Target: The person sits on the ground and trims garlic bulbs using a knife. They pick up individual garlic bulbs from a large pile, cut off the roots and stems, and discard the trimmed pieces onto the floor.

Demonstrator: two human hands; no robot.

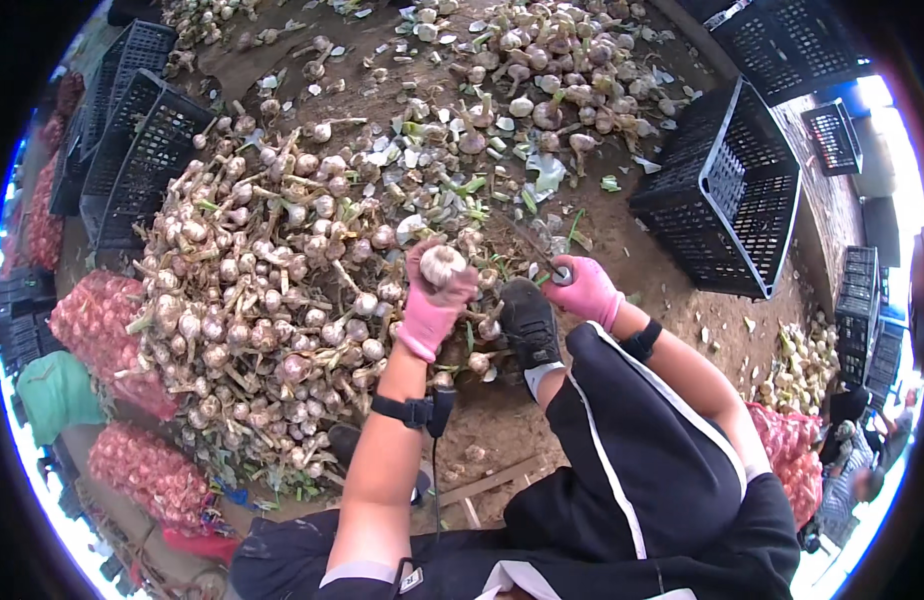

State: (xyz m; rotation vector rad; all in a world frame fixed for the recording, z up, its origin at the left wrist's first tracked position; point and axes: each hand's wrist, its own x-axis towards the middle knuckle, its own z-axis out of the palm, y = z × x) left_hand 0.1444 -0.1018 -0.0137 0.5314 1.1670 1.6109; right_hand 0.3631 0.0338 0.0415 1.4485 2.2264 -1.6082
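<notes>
My left hand (pixel 436 296), in a pink glove, has its fingers around a pale garlic bulb (pixel 442 265). To its right, my right hand (pixel 582 287), gloved the same way, grips the handle of a thin-bladed tool, perhaps a knife (pixel 535 244); the blade points up and left over the ground. A large heap of garlic bulbs with stalks (pixel 259 300) lies beside and left of my left hand. Cut stalk pieces and peeled skins (pixel 462 191) are strewn just beyond both hands.
A black plastic crate (pixel 747 195) lies tilted at the right; more crates (pixel 139 157) stand at the upper left. Another garlic pile (pixel 574 67) lies ahead. Red mesh sacks of garlic (pixel 151 469) flank the heap at left. My shoe (pixel 531 322) is between my hands. People (pixel 856 465) are far right.
</notes>
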